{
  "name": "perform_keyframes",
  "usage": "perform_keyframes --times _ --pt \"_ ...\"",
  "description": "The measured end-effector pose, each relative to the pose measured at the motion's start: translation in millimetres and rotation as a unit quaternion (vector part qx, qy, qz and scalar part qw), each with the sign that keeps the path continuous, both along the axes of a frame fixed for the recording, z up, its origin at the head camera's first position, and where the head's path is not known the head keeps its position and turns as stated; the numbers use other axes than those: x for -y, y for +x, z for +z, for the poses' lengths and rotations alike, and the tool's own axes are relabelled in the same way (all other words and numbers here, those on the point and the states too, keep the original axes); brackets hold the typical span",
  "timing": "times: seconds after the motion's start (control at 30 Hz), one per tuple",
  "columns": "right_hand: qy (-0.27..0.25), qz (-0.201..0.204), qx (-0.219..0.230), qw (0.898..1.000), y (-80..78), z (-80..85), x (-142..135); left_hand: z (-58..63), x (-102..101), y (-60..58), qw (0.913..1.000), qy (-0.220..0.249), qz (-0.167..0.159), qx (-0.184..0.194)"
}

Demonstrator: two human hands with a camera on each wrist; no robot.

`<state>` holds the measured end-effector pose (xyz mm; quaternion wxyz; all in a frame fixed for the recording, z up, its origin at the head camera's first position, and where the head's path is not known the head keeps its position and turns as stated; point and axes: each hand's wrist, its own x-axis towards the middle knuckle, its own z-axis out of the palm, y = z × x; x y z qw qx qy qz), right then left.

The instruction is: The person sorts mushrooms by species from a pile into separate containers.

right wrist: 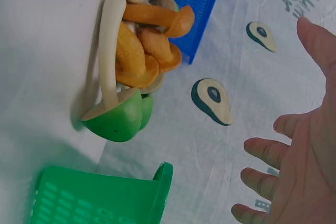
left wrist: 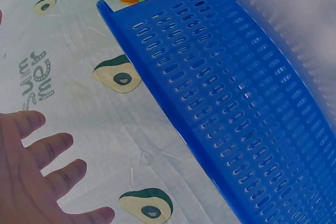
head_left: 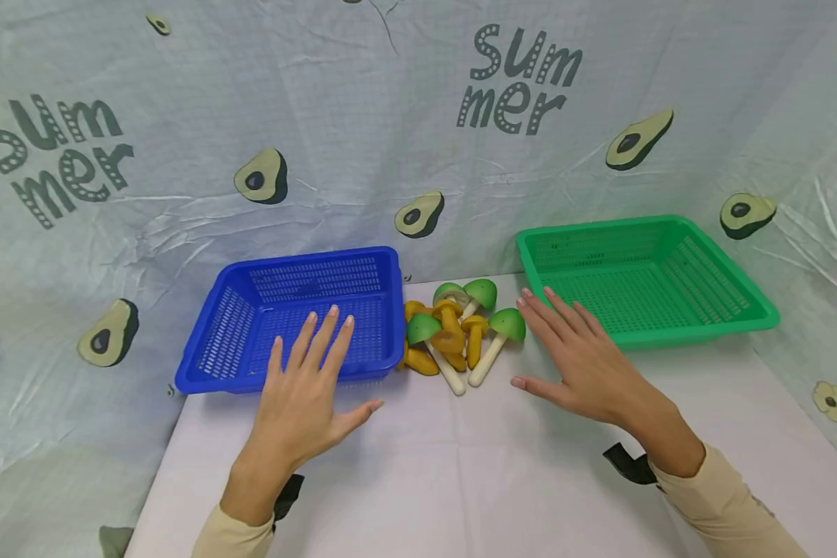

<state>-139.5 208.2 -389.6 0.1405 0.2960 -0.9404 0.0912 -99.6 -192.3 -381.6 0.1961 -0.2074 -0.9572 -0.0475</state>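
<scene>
My left hand (head_left: 296,411) hovers palm down with spread fingers at the near edge of a blue plastic basket (head_left: 289,384). To the right, my right hand (head_left: 589,368) is held above the table by the near left corner of a green plastic basket (head_left: 697,335), its fingers also spread. Neither hand holds anything. Between the baskets lies a pile of toy mushrooms: green-capped ones with white stems, such as one mushroom (head_left: 507,324) nearest my right hand, and brownish-orange ones (right wrist: 131,56). Some in the pile are partly hidden by others. Both baskets show bare slotted floors.
A white cloth covers the table (head_left: 460,480). Behind it hangs a pale curtain (head_left: 349,116) printed with avocados and "summer" lettering, close behind both baskets. A dark strap (head_left: 631,465) shows at my right wrist, another strap (head_left: 289,496) at my left.
</scene>
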Motion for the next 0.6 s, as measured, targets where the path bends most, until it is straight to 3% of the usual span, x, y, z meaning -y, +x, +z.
perform_keyframes --times 0.6 --pt "-0.072 -0.032 0.088 0.993 -1.2 5.1 -2.9 2.9 7.6 1.7 0.9987 0.043 -0.007 -0.025"
